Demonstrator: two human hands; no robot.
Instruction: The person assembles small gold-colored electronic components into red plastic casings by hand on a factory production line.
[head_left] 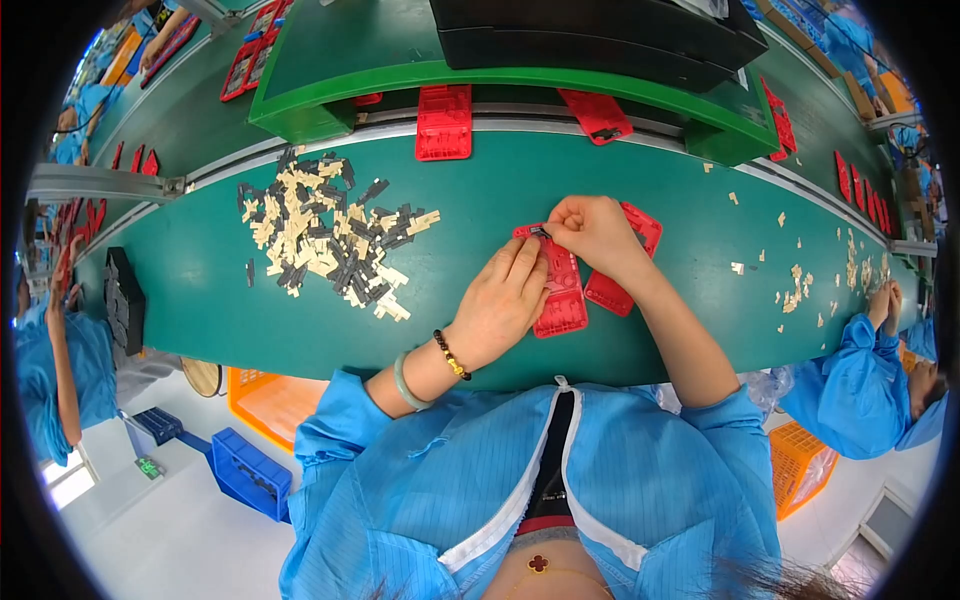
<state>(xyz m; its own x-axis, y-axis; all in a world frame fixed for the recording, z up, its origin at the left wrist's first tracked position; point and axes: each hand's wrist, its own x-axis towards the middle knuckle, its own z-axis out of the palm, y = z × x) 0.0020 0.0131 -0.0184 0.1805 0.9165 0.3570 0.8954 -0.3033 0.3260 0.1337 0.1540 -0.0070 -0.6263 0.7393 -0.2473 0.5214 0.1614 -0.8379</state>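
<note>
A red moulded plastic tray (562,312) lies on the green table in front of me. My left hand (505,290) holds it down, its fingers reaching over the tray's left side and the thumb on its surface. At the tray's far end, my right hand (592,232) is closed in a pinch on a small dark plastic piece (540,232), partly hidden by the fingertips. Beneath my right wrist is a second red tray (608,294), mostly covered. Left of my hands spreads a loose pile of small cream and dark grey plastic pieces (330,235).
A green raised shelf (400,80) carrying a black box (600,45) crosses the far side. More red trays (444,120) lie under its edge. Small cream bits (795,290) are scattered at the right, near another person's hands (885,305). A black tray (124,300) stands at the left end.
</note>
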